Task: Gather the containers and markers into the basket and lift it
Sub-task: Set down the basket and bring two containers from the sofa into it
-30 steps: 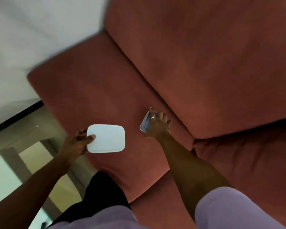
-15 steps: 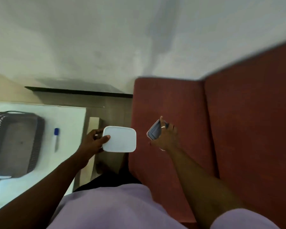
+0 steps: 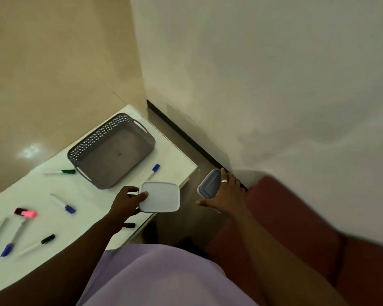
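View has swung from sofa to counter (image 3: 175,160); left hand (image 3: 125,204) holds white container (image 3: 160,197), right hand (image 3: 224,195) grey container (image 3: 209,183), empty basket (image 3: 75,155) w/in reach.

Both arms reach fwd, bare forearms, lilac sleeves at the bottom edge. Left hand (image 3: 126,203) is extended, thumb on top and fingers curled underneath, pinching the edge of a white container (image 3: 160,197) held flat. Right hand (image 3: 224,193) is raised a bit farther out, palm turned inward, fingers wrapped round a grey container (image 3: 208,183) tilted on edge; thumb sticks out to the left, ring on one finger
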